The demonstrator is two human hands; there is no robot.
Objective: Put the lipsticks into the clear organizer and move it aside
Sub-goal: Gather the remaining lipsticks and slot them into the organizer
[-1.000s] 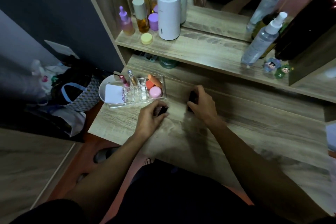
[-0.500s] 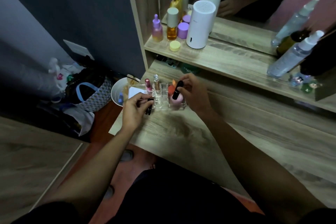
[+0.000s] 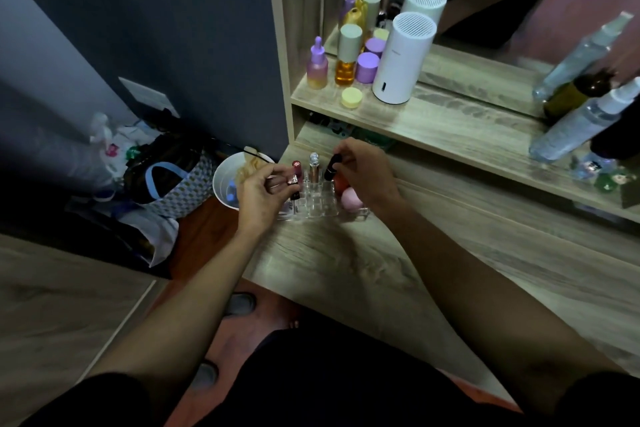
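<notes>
The clear organizer (image 3: 317, 206) stands at the left end of the wooden desk (image 3: 450, 253). A pink-capped lipstick (image 3: 295, 166) and a silver-topped one (image 3: 314, 163) stand upright in its slots. My left hand (image 3: 261, 196) pinches a dark lipstick (image 3: 294, 188) over the organizer's left slots. My right hand (image 3: 367, 173) holds a black lipstick (image 3: 332, 167) tilted above the middle slots. A pink sponge (image 3: 351, 199) and an orange one (image 3: 341, 182) lie in the right compartment.
A shelf above the desk carries a white cylinder (image 3: 401, 59), purple and amber bottles (image 3: 346, 59), and spray bottles (image 3: 581, 121) before a mirror. A white bowl (image 3: 228, 180) sits just left of the desk edge, with bags (image 3: 166, 180) on the floor.
Both hands lifted the dark lipsticks off the desk and carried them left to the organizer; they now hover over its slots.
</notes>
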